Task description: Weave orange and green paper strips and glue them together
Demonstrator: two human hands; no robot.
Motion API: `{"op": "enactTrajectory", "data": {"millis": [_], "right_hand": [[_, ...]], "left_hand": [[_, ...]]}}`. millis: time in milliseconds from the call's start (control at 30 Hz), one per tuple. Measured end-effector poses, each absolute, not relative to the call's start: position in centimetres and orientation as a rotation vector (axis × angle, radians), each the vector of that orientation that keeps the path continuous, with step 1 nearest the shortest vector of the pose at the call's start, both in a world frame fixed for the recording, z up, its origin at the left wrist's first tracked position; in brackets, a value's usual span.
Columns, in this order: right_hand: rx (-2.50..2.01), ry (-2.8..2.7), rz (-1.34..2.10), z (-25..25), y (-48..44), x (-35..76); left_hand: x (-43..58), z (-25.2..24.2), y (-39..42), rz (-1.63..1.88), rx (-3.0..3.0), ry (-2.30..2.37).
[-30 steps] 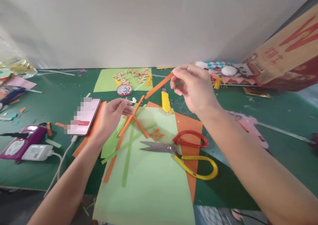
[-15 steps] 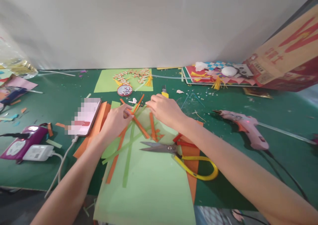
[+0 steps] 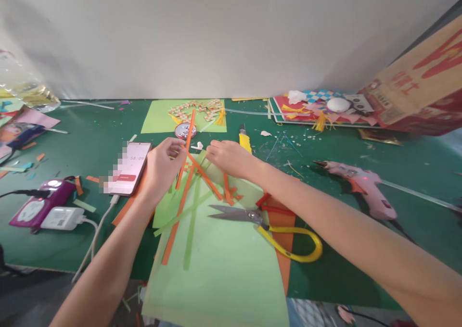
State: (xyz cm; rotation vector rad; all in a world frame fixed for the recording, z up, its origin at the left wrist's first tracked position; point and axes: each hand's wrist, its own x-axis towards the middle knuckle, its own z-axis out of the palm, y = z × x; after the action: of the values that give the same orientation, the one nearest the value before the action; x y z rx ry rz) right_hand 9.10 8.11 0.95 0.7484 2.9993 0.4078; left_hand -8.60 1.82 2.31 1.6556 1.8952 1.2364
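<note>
Above the light green paper sheet (image 3: 220, 274), my left hand (image 3: 166, 162) pinches paper strips; a narrow orange strip (image 3: 191, 130) stands up from its fingertips. Another orange strip (image 3: 205, 176) slants down to the right from the same spot. My right hand (image 3: 231, 157) faces it with fingers closed, and a green paper strip (image 3: 199, 168) reaches its fingertips, which are partly hidden. Loose green and orange strips lie below both hands. Scissors (image 3: 252, 216) with yellow handles rest on the sheet, blades pointing left, near my right forearm.
On the left are a phone (image 3: 132, 166) on a cable and a purple power socket (image 3: 45, 204). A pink glue gun (image 3: 364, 185) lies right. Behind are a yellow cutter (image 3: 244, 139), a small round dish (image 3: 185, 130), a woven paper chain (image 3: 197, 109) and a paper bag (image 3: 415, 81).
The orange strip at my left fingertips now points more upright and reaches higher. My right hand has come slightly closer to my left. The whole view has shifted a little.
</note>
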Motion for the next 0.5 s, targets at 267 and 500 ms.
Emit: {"op": "enactTrajectory", "data": {"millis": [267, 500], "right_hand": [[0.656, 3.02, 0.414, 0.93, 8.4, 9.36], [0.647, 3.064, 0.49, 0.62, 8.76, 9.29]], "left_hand": [[-8.71, 2.11, 1.88, 1.267, 1.638, 1.83], [-8.58, 2.12, 1.81, 1.21, 1.655, 1.854]]}}
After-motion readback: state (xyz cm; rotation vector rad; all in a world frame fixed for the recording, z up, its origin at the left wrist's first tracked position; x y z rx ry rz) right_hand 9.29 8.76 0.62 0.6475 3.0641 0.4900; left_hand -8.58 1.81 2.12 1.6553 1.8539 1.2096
